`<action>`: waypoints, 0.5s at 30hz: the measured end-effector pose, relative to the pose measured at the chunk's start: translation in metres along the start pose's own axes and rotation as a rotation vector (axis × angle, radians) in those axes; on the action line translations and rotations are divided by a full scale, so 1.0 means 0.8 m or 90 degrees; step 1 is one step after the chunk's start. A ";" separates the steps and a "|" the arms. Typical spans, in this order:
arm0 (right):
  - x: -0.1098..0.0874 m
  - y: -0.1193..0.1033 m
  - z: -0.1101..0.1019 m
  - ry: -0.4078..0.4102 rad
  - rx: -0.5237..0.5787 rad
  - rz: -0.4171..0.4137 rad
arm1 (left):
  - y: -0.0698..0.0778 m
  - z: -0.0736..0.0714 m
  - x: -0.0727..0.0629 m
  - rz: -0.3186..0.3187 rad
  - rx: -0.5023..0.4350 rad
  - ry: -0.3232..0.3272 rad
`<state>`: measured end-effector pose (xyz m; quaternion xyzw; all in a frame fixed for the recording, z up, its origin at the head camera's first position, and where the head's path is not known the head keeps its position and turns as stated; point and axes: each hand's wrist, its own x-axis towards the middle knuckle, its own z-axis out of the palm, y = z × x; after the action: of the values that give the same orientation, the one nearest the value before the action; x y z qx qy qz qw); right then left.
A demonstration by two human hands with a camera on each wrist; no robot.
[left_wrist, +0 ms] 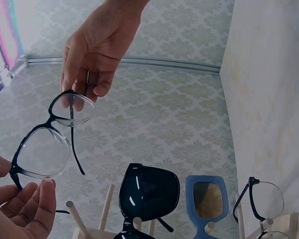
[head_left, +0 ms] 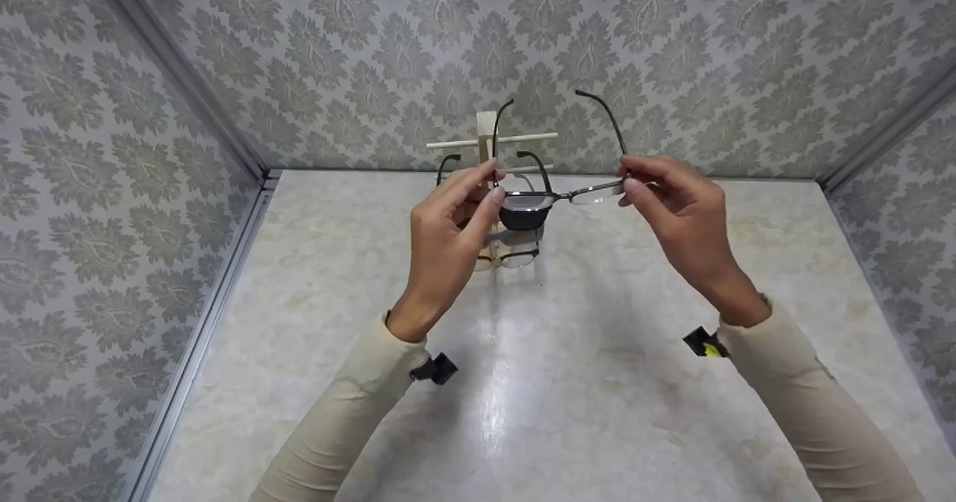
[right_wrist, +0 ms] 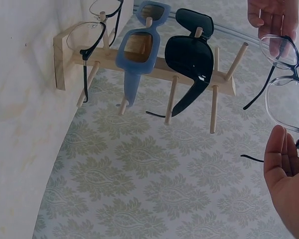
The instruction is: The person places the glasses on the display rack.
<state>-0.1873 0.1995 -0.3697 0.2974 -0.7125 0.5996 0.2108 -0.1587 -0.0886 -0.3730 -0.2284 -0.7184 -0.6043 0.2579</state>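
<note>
A pair of clear-lensed eyeglasses with a dark upper frame [head_left: 597, 187] is held up, temples unfolded and pointing away. My left hand [head_left: 444, 233] pinches it by the left hinge between thumb and fingers. At the opposite hinge, my right hand [head_left: 686, 218] pinches the other end. Just beyond and below stands a wooden display rack [head_left: 486, 122] with pegs. In the right wrist view, its top pegs [right_wrist: 237, 59] carry nothing. Lower down hang black sunglasses [right_wrist: 189, 57], then blue-framed sunglasses [right_wrist: 134, 63]. Lowest are half-rim eyeglasses [right_wrist: 93, 47].
The rack stands on a pale marbled table [head_left: 560, 382] near its back edge. Patterned wall panels [head_left: 642, 54] close off the back and both sides, with metal rails [head_left: 202, 285] along the left. Each sleeve bears a small black device [head_left: 444, 368] at the wrist.
</note>
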 end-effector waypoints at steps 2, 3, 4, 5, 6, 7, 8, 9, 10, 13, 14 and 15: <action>0.004 0.001 0.004 -0.005 0.004 0.001 | 0.001 -0.005 0.001 -0.002 0.006 0.003; 0.006 0.002 0.006 -0.007 0.008 0.001 | 0.001 -0.007 0.001 -0.004 0.008 0.004; 0.007 0.002 0.008 -0.009 0.011 0.000 | 0.002 -0.009 0.001 -0.006 0.011 0.006; 0.009 0.002 0.010 -0.009 0.015 0.001 | 0.003 -0.012 0.001 -0.008 0.013 0.008; 0.011 0.003 0.012 -0.010 0.021 0.001 | 0.003 -0.014 0.001 -0.010 0.014 0.010; 0.012 0.003 0.014 -0.011 0.024 0.000 | 0.004 -0.016 0.002 -0.011 0.014 0.011; 0.013 0.003 0.016 -0.010 0.028 -0.001 | 0.005 -0.018 0.002 -0.013 0.015 0.013; 0.014 0.003 0.018 -0.009 0.030 -0.002 | 0.005 -0.020 0.002 -0.013 0.017 0.015; 0.014 0.004 0.019 -0.009 0.031 -0.003 | 0.006 -0.021 0.002 -0.013 0.017 0.016; 0.016 0.005 0.024 -0.012 0.030 -0.004 | 0.006 -0.026 0.003 -0.008 0.014 0.019; 0.017 0.005 0.026 -0.014 0.031 -0.005 | 0.006 -0.028 0.003 -0.006 0.015 0.021; 0.017 0.005 0.028 -0.016 0.032 -0.005 | 0.006 -0.030 0.003 -0.005 0.013 0.023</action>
<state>-0.1989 0.1756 -0.3676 0.3130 -0.6987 0.6127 0.1961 -0.1554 -0.1113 -0.3642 -0.2119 -0.7207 -0.6021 0.2705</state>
